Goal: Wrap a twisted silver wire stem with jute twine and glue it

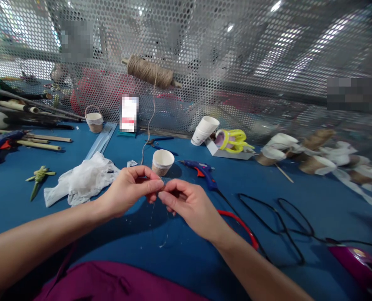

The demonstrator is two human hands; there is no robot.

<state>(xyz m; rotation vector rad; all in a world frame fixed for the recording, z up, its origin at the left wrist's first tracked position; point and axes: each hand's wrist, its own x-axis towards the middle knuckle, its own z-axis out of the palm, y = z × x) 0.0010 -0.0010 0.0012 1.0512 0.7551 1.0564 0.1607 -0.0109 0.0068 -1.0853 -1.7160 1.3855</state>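
Note:
Over the blue table, my left hand (136, 184) and my right hand (189, 202) meet fingertip to fingertip. Both are closed in a pinch around a thin pale strand (167, 225), whose loose ends seem to hang below the fingers; most of it is hidden. Just beyond them stands a small cup (163, 161), white inside with brown twine around its lower part. To the left of my left hand lies a crumpled piece of white lace fabric (88, 177). A blue glue gun (201, 170) lies beyond my right hand.
A twine spool (150, 72) hangs on the perforated metal screen, its strand trailing to the table. Stacked white cups (205, 130), yellow-handled scissors (236, 141) and wrapped cups (272, 152) stand right. A black cable (276, 213) loops at right; another glue gun (4, 144) lies left.

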